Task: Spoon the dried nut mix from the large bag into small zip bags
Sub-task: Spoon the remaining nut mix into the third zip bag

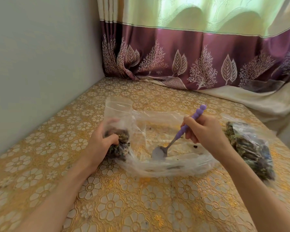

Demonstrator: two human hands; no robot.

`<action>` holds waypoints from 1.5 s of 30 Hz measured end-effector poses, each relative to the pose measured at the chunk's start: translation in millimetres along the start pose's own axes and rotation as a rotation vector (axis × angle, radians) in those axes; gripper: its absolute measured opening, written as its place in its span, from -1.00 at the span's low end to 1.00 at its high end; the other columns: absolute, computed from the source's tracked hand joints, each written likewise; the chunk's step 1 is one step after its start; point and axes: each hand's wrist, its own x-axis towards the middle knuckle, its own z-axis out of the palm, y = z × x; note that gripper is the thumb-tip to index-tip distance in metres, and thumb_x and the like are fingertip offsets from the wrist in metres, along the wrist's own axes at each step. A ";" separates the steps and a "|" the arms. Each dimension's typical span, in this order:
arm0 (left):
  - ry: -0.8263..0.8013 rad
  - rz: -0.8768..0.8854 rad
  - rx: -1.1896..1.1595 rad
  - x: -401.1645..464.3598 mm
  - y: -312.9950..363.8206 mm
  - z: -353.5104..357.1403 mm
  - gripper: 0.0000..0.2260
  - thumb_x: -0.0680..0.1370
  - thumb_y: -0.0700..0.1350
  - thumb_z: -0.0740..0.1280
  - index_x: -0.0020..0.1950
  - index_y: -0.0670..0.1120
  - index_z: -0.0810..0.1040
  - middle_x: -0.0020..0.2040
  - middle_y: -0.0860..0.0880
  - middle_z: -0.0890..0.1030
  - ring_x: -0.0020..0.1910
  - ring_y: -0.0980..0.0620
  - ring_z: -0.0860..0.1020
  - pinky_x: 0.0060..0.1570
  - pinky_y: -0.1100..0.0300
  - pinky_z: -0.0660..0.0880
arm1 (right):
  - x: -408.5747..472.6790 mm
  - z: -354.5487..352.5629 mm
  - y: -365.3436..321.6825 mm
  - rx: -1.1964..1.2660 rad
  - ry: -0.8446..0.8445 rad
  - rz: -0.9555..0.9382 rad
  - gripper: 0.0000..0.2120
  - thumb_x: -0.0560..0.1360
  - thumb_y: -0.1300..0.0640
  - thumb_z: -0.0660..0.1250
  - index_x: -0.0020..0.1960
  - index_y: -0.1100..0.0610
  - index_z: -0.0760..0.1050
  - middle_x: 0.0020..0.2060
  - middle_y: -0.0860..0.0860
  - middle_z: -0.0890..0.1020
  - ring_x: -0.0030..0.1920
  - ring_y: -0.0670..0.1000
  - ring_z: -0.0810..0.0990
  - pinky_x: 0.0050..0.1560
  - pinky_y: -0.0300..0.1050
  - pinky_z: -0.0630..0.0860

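L hand (100, 144) & R hand (203, 131): fingers curled, gripping.

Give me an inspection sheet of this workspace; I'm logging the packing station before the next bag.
Surface: table under a yellow floral cover.
Job's things: large bag lies open, nearly empty; small bag upright, part filled; spoon with its bowl inside the large bag; filled bag lying at right.
Clutter: nothing seen.
Grippers: left hand grips the small bag; right hand holds the spoon.
Cables: nothing seen.
Surroundings: wall at left, curtain behind.
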 end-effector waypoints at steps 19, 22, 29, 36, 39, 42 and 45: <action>0.038 -0.082 -0.302 1.0 5.3 -4.3 -0.64 0.22 -0.17 0.23 -0.08 0.17 0.55 -0.08 -0.07 0.52 -0.05 -0.14 0.48 -0.10 -0.17 0.46 | -12.4 56.0 7.2 0.310 0.010 0.324 -0.55 0.58 0.21 0.19 -0.44 0.22 0.60 -0.48 0.09 0.65 -0.55 -0.06 0.53 -0.53 -0.30 0.44; 0.029 -0.086 -0.317 0.6 6.8 -3.8 -0.65 0.23 -0.16 0.23 -0.08 0.17 0.55 -0.07 -0.10 0.51 -0.07 -0.14 0.47 -0.18 -0.07 0.46 | -10.8 65.9 9.0 0.328 0.043 0.331 -0.61 0.58 0.21 0.19 -0.35 0.29 0.59 -0.45 0.09 0.66 -0.52 -0.06 0.57 -0.50 -0.30 0.47; 0.035 -0.078 -0.345 2.7 6.0 -4.5 -0.63 0.22 -0.18 0.22 -0.07 0.14 0.57 -0.13 -0.05 0.56 -0.08 -0.13 0.49 -0.24 0.00 0.48 | -8.7 75.5 14.5 0.489 0.088 0.471 -0.62 0.59 0.20 0.22 -0.33 0.30 0.60 -0.32 0.17 0.69 -0.41 0.01 0.65 -0.40 -0.25 0.57; 0.046 -0.067 -0.419 3.2 8.2 -6.5 -0.62 0.21 -0.23 0.21 -0.07 0.09 0.56 -0.24 0.00 0.60 -0.23 0.00 0.56 -0.49 0.16 0.49 | -6.4 73.2 14.4 0.588 0.164 0.531 -0.65 0.59 0.22 0.21 -0.30 0.33 0.59 -0.28 0.20 0.69 -0.39 0.01 0.65 -0.37 -0.25 0.59; 0.056 -0.056 -0.376 3.6 7.0 -8.3 -0.63 0.22 -0.20 0.22 -0.06 0.11 0.56 -0.23 0.02 0.60 -0.14 -0.05 0.52 -0.38 0.13 0.50 | -5.9 68.5 13.5 0.582 0.164 0.550 -0.63 0.59 0.24 0.19 -0.32 0.32 0.58 -0.28 0.21 0.69 -0.39 0.00 0.65 -0.37 -0.24 0.59; 0.054 -0.055 -0.350 4.0 6.2 -8.5 -0.63 0.22 -0.19 0.23 -0.06 0.12 0.55 -0.17 -0.03 0.58 -0.12 -0.07 0.51 -0.32 0.10 0.49 | -5.6 61.2 12.7 0.534 0.170 0.549 -0.63 0.57 0.26 0.18 -0.34 0.31 0.58 -0.28 0.22 0.68 -0.42 -0.01 0.64 -0.39 -0.23 0.59; 0.060 -0.052 -0.345 3.7 7.2 -9.2 -0.60 0.23 -0.19 0.22 0.02 0.07 0.52 -0.07 -0.11 0.56 -0.12 -0.08 0.52 -0.34 0.12 0.51 | -5.9 53.1 11.2 0.468 0.171 0.531 -0.63 0.55 0.28 0.16 -0.35 0.30 0.59 -0.39 0.16 0.66 -0.47 -0.03 0.62 -0.45 -0.25 0.55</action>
